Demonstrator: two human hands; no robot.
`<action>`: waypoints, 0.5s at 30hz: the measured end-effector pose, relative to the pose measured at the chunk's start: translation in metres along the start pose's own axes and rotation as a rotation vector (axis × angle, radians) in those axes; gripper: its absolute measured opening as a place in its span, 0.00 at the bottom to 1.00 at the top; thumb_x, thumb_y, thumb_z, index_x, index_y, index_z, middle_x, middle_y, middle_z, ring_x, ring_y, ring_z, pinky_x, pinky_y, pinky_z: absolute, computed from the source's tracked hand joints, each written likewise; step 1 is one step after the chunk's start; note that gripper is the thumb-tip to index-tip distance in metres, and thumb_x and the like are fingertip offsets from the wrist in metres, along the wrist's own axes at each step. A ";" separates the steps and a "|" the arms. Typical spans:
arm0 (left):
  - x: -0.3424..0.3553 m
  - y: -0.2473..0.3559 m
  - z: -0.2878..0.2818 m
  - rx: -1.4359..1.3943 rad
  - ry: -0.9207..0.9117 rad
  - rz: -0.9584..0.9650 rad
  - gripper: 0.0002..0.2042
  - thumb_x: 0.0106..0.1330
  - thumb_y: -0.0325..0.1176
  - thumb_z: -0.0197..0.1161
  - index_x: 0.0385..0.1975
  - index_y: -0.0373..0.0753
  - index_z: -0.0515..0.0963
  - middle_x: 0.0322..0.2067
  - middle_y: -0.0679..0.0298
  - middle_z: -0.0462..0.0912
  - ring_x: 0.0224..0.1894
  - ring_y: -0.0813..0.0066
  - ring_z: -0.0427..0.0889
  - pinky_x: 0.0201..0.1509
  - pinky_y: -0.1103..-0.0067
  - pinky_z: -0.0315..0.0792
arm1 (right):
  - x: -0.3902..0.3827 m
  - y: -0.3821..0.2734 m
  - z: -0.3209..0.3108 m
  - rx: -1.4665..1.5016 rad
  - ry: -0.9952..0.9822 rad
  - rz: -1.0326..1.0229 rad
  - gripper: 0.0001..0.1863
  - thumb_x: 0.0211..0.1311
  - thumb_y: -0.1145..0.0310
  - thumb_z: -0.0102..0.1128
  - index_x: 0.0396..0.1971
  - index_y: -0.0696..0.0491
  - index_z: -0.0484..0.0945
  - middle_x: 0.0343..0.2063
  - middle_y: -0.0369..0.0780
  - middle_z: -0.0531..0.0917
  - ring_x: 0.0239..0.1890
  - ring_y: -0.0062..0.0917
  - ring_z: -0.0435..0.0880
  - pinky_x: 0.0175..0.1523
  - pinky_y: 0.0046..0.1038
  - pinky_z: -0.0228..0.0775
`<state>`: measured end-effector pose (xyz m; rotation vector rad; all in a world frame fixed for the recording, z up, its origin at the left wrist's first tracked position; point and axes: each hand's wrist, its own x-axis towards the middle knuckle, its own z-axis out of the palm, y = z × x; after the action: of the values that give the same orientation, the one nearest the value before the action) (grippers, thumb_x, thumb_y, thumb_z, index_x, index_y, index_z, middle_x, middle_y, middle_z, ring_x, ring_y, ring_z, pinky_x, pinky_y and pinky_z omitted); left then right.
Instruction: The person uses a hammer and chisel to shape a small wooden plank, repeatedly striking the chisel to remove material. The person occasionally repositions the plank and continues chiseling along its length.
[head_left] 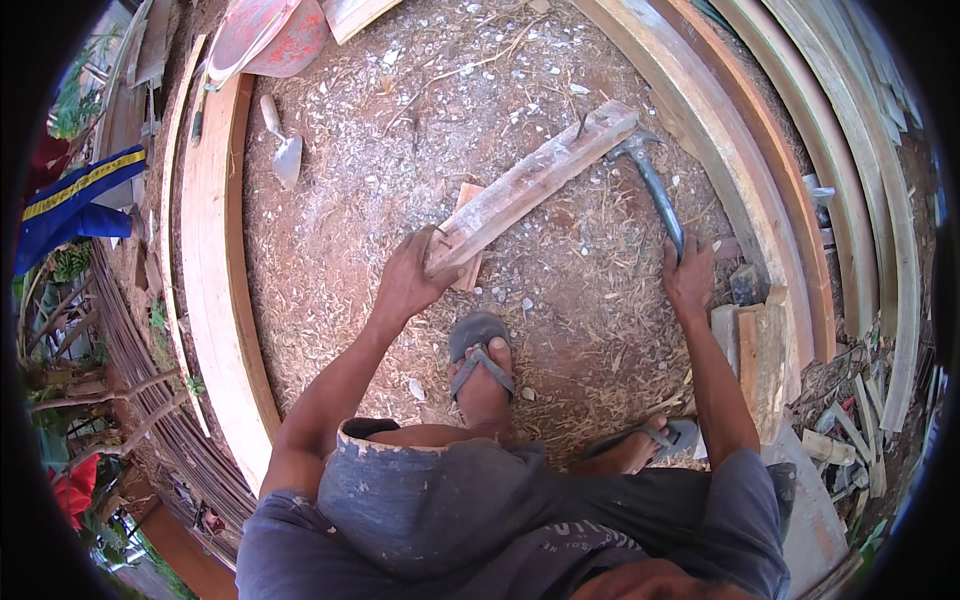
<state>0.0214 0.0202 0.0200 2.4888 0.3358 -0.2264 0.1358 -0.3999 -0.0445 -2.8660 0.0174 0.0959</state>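
Note:
A rough wooden beam [535, 185], pale and worn, slants across the ground in front of me. My left hand [412, 270] grips its near end, where a bent nail [438, 232] sticks out close to the fingers. Another nail [582, 124] stands up from the far end. My right hand [690, 272] is closed around the lower end of a dark claw hammer [655, 190]. The hammer's head lies beside the beam's far end; whether they touch I cannot tell. Under the beam's near part shows a small flat wood piece [468, 275].
A trowel [284, 145] lies on the dirt at left, near a long plank [215, 230]. At the far left is a red-stained bucket [265, 40]. Long timbers [760, 150] line the right side, with short wood blocks [755, 350] by my right forearm. My sandalled foot [482, 370] is near the beam.

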 end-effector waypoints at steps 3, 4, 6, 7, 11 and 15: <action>0.005 0.002 -0.009 -0.039 -0.019 0.070 0.37 0.54 0.49 0.73 0.59 0.30 0.71 0.44 0.45 0.83 0.46 0.47 0.83 0.49 0.62 0.78 | 0.002 0.004 0.002 0.040 0.016 -0.022 0.23 0.65 0.57 0.59 0.55 0.54 0.75 0.48 0.54 0.74 0.53 0.51 0.75 0.55 0.48 0.70; 0.015 -0.003 -0.015 -0.267 -0.127 -0.118 0.35 0.57 0.50 0.71 0.59 0.31 0.72 0.42 0.47 0.83 0.42 0.51 0.84 0.41 0.66 0.78 | 0.005 0.006 0.002 0.060 0.016 -0.036 0.23 0.66 0.57 0.59 0.55 0.54 0.75 0.47 0.54 0.74 0.50 0.52 0.76 0.53 0.48 0.70; 0.038 -0.018 -0.031 -0.718 -0.352 -0.510 0.31 0.62 0.51 0.66 0.57 0.33 0.73 0.37 0.51 0.85 0.33 0.59 0.87 0.26 0.72 0.77 | 0.003 0.002 -0.001 0.088 -0.015 -0.056 0.23 0.66 0.56 0.59 0.56 0.53 0.74 0.47 0.54 0.74 0.48 0.54 0.77 0.52 0.50 0.71; 0.043 -0.021 -0.034 -0.862 -0.329 -0.501 0.29 0.65 0.51 0.63 0.57 0.33 0.74 0.36 0.53 0.85 0.30 0.63 0.86 0.22 0.75 0.73 | 0.000 -0.003 -0.001 0.098 -0.040 -0.060 0.24 0.65 0.56 0.60 0.56 0.53 0.74 0.48 0.55 0.74 0.49 0.54 0.77 0.53 0.50 0.71; 0.058 -0.020 -0.045 -1.200 -0.310 -0.480 0.25 0.72 0.50 0.53 0.57 0.34 0.73 0.33 0.56 0.84 0.21 0.71 0.83 0.12 0.82 0.63 | -0.005 -0.018 0.001 0.090 -0.092 -0.038 0.25 0.63 0.60 0.62 0.59 0.51 0.71 0.50 0.54 0.73 0.51 0.54 0.77 0.54 0.51 0.71; 0.060 -0.018 -0.048 -1.223 -0.315 -0.485 0.25 0.73 0.50 0.51 0.59 0.35 0.72 0.32 0.56 0.84 0.21 0.72 0.83 0.11 0.83 0.60 | -0.007 -0.022 0.003 0.109 -0.106 -0.015 0.25 0.63 0.61 0.61 0.58 0.51 0.70 0.49 0.54 0.73 0.51 0.54 0.76 0.53 0.52 0.70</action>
<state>0.0778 0.0742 0.0345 1.1272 0.6806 -0.4342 0.1296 -0.3783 -0.0411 -2.7476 -0.0195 0.2357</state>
